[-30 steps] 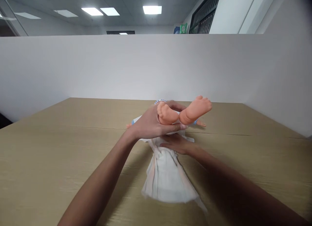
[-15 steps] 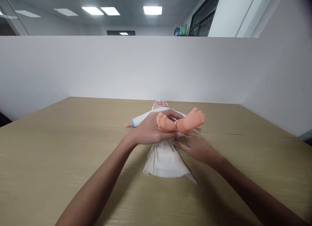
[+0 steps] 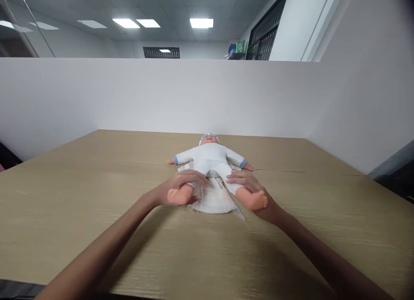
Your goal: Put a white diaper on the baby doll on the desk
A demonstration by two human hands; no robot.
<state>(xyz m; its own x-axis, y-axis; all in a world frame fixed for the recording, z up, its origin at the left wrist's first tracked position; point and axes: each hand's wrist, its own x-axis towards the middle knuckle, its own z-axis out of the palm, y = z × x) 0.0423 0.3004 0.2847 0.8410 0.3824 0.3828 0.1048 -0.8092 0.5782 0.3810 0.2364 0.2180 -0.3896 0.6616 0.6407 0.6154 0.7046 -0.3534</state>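
A baby doll in a white suit with blue cuffs and a printed white cap lies on its back, arms spread, feet towards me. Its legs are parted. My left hand is closed around the lower leg on the left, with the bare foot in front of my palm. Around the other leg curls my right hand, beside the second bare foot. An open white diaper lies under the doll's bottom and spreads towards me between the legs. Tabs show at its far sides.
The doll rests on a wood-coloured table with a seam across it. A white partition rises behind the far edge. Dark objects stand beyond the table's left and right sides.
The doll's legs, held up together in my left hand before, have come down and apart. My right hand has moved from beside the diaper onto one leg. The view has tilted slightly up.
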